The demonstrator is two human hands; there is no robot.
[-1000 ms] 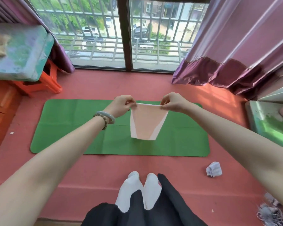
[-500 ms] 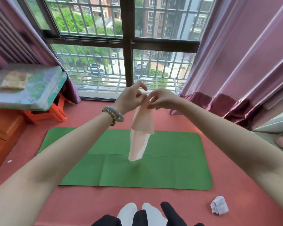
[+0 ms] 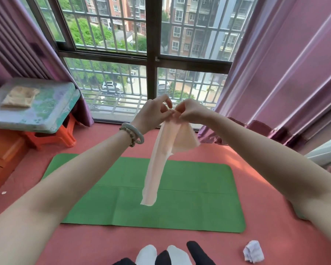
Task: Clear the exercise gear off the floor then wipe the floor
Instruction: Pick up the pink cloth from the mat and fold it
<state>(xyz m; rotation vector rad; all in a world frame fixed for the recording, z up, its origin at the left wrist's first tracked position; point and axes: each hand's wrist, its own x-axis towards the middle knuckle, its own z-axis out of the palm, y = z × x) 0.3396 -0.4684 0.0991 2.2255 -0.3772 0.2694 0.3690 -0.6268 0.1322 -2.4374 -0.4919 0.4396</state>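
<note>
A pale pink stretch band (image 3: 161, 161) hangs folded in the air over the green exercise mat (image 3: 195, 196). My left hand (image 3: 153, 111) and my right hand (image 3: 189, 110) meet at chest height and both pinch the band's top edge, fingertips almost touching. The band's long end dangles down toward the mat, and a shorter flap sticks out to the right. The mat lies flat on the red floor (image 3: 275, 236) in front of my feet. A crumpled white cloth (image 3: 253, 251) lies on the floor at the lower right.
A green-topped table (image 3: 38, 109) on an orange stool (image 3: 52, 136) stands at the left, with a folded beige cloth (image 3: 20, 97) on it. Purple curtains (image 3: 285, 73) hang at both sides of the barred window (image 3: 151, 60). Orange wooden furniture (image 3: 2, 155) is at the far left.
My hands came together from holding the band spread wide, folding it in half, and rose higher. The band now hangs longer and narrower. My view tilted up toward the window.
</note>
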